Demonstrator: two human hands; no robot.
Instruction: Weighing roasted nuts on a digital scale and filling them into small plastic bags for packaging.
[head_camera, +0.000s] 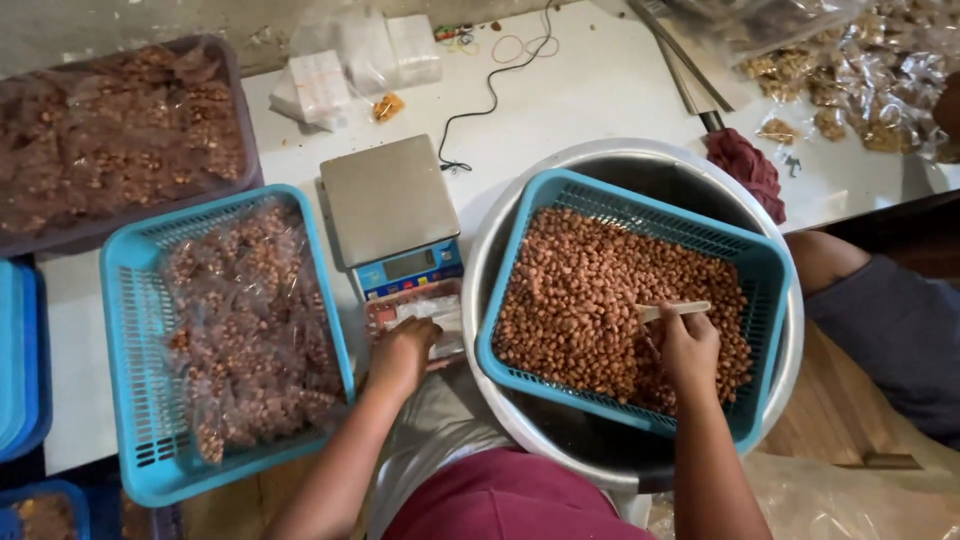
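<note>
my right hand (688, 345) pinches a pale scoop (672, 311) in the peanuts (590, 300). left hand (400, 352), fingers curled on a small clear bag (425, 318) beside the scale (392, 210). i judge scooping is underway; next needs a level fill.

White worktable (600, 90), grey wall (120, 25) behind, wooden floor (830, 410).

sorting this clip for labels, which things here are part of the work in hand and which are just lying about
In use:
right hand holding a small scoop
basket of peanuts
left hand on a clear bag
scale
basket of filled bags

Lying about:
red cloth
rubber bands
white packets
</note>
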